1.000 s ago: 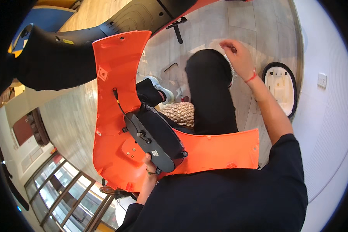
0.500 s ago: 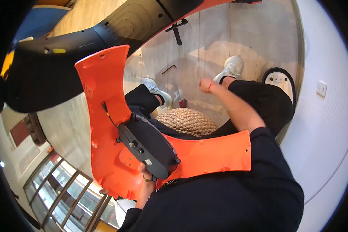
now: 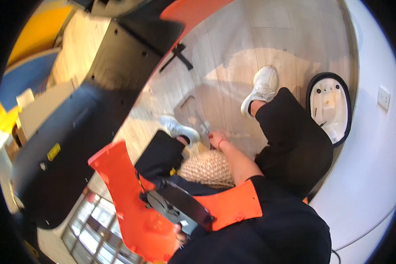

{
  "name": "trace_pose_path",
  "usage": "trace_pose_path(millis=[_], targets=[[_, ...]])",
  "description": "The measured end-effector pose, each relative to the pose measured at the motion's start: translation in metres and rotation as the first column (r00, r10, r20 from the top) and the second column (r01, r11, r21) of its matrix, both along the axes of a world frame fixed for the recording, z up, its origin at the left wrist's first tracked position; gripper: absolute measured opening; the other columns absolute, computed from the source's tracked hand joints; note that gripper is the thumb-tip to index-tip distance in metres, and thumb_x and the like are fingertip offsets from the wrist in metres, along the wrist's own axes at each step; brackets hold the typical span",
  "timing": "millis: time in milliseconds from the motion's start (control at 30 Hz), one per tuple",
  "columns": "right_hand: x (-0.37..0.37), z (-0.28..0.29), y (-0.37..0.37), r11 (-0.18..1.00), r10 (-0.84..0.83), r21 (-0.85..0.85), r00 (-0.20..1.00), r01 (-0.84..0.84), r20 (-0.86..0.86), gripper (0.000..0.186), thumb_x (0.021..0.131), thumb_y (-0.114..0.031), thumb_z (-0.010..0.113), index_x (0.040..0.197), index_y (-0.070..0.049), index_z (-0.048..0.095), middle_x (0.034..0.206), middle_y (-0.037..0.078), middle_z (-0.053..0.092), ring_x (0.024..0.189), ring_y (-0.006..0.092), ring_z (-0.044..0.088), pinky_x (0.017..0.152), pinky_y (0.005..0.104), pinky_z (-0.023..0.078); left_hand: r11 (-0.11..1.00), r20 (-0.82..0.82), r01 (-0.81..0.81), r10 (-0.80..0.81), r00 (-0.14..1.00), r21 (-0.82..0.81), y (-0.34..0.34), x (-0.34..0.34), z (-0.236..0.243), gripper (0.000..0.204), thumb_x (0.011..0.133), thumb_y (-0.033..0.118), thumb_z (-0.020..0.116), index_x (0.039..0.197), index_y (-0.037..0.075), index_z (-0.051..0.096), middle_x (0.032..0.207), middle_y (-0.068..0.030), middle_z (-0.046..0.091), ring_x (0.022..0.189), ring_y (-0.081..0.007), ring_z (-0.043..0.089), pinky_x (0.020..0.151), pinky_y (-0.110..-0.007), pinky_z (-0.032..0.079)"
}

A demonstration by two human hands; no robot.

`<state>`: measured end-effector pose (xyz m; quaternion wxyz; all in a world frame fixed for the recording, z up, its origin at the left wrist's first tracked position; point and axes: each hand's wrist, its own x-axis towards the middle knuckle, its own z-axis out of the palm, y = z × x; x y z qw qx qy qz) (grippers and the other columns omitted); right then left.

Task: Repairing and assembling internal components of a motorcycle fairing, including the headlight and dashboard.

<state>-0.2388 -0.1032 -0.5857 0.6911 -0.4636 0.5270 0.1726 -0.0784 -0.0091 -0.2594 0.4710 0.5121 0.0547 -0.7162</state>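
Orange plastic panel [image 3: 132, 211] sits low in the head view, propped against the person's lap, its long edge running up to the left and a second arm of it reaching right across the black top. A black box-shaped part [image 3: 180, 207] is fixed to the panel's inner face, with thin wires beside it. Left hand [image 3: 179, 233] is mostly hidden beneath that part; only the fingertips show at its lower edge, curled against the panel and pressing it; how tight the grasp is, cannot tell. Right hand [image 3: 215, 140] is stretched down toward the wooden floor [image 3: 233, 88], between the two white shoes, fingers closed together around something small and thin that is too blurred to name. A red band shows at that wrist. A woven stool [image 3: 207, 168] lies under the legs. A white-and-black oval cover [image 3: 329, 108] rests on the floor to the right, well apart. A large black body panel [image 3: 75, 132] curves along the left.
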Motion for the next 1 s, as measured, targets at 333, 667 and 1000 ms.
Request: trace_pose_path(millis=[333, 667, 1000], targets=[[0.040, -0.058, 0.024, 0.967, 0.254, 0.001, 0.967, -0.254, 0.034, 0.034, 0.096, -0.033, 0.045, 0.123, -0.025, 0.065, 0.127, 0.012, 0.061, 0.117, 0.0335, 0.059, 0.095, 0.0469, 0.047, 0.929, 0.070, 0.357, -0.351, 0.934, -0.100, -0.189, 0.093, -0.061, 0.074, 0.084, 0.039, 0.068, 0.140, 0.001, 0.040, 0.132, -0.0129, 0.056, 0.118, -0.0264, 0.057, 0.101, -0.041, 0.048], [0.081, -0.062, -0.006, 0.829, 0.543, -0.100, 0.835, -0.550, -0.086, 0.039, 0.101, -0.032, 0.038, 0.121, -0.015, 0.067, 0.125, 0.006, 0.065, 0.116, 0.0256, 0.062, 0.090, 0.0443, 0.049, 0.899, 0.123, 0.434, -0.438, 0.891, 0.060, -0.216, 0.140, -0.041, 0.074, 0.084, 0.038, 0.068, 0.141, 0.001, 0.039, 0.133, -0.0130, 0.055, 0.119, -0.0266, 0.057, 0.102, -0.041, 0.047], [0.050, -0.083, -0.032, 0.981, -0.078, -0.193, 0.844, -0.031, -0.531, 0.025, 0.094, -0.018, 0.048, 0.106, -0.009, 0.068, 0.105, 0.013, 0.067, 0.095, 0.0295, 0.068, 0.074, 0.0411, 0.057, 0.885, 0.090, 0.421, -0.444, 0.892, 0.196, -0.175, 0.126, -0.022, 0.074, 0.085, 0.037, 0.068, 0.142, 0.001, 0.038, 0.135, -0.0131, 0.054, 0.121, -0.0267, 0.056, 0.103, -0.042, 0.047]])
